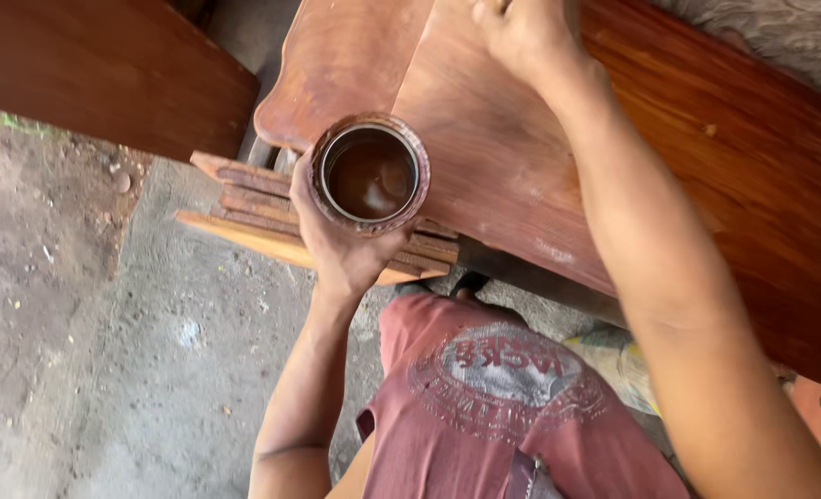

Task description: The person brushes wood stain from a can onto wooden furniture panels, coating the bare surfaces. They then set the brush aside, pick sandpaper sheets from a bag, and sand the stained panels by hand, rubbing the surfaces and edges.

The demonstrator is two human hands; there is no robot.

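Two hands: both seen from above, both bare, belonging to the one person.
Surface: a broad reddish-brown wooden panel [706, 166] is laid slanting across the upper right; the grain is glossy on its far part and duller, with pale scuffs, toward its near edge.
Second board: a curved-edged brown board [336, 65] is seen just left of the panel, overlapped by it.
Dark plank: another brown plank [105, 65] fills the upper left corner, apart from the rest.
Slats: a stack of thin wooden slats [244, 199] juts out leftward from under the panel, behind the tin.
Floor: bare grey ground [105, 351], dusty, strewn with small stones, fills the left and lower part.
Clothing: faded red shorts [494, 397] with a round print are seen at the bottom centre.
Tin: a round open tin [371, 173], its rim stained, is filled with dark brown liquid; it is held upright over the near edge of the panel.
Left hand [341, 245]: wrapped around the tin from below, fingers closed on its side.
Right hand [521, 32]: laid on the panel at the top edge, well apart from the tin; fingers are cut off by the frame, so its grip cannot be told.
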